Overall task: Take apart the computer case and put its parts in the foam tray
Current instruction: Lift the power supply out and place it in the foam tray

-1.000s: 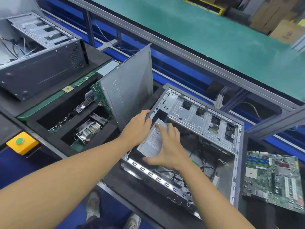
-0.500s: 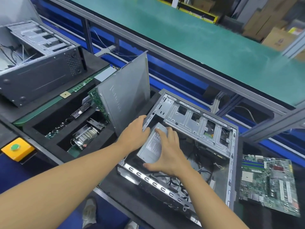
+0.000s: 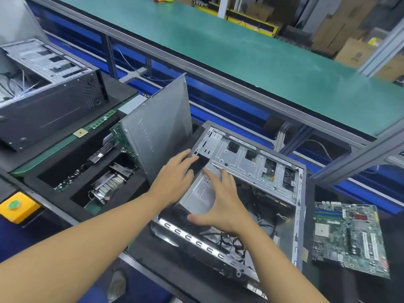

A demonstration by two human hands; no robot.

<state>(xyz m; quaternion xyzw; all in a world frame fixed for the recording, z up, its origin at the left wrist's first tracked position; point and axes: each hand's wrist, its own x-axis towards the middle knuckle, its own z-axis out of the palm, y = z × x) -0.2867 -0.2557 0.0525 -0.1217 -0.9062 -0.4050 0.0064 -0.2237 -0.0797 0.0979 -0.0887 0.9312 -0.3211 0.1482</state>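
Green belt (image 3: 218,51) runs behind; black bench in front. Case (image 3: 251,158) lies open, PSU (image 3: 203,189) tilted up in its near-left corner, long axis running away from the person.

Right hand (image 3: 223,204) lies flat on the label face, fingers spread, thumb at the near end. Left hand (image 3: 175,180), fingers straight, sits at the PSU's left side by the case wall.

Foam tray (image 3: 137,182) is just left, so the left hand is nearer. Lift likely must clear the leaning panel (image 3: 157,132).

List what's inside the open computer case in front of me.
Inside the computer case: a grey labelled power supply under the right hand, a metal drive cage and loose black cables. What lies beneath the power supply and the hand is hidden.
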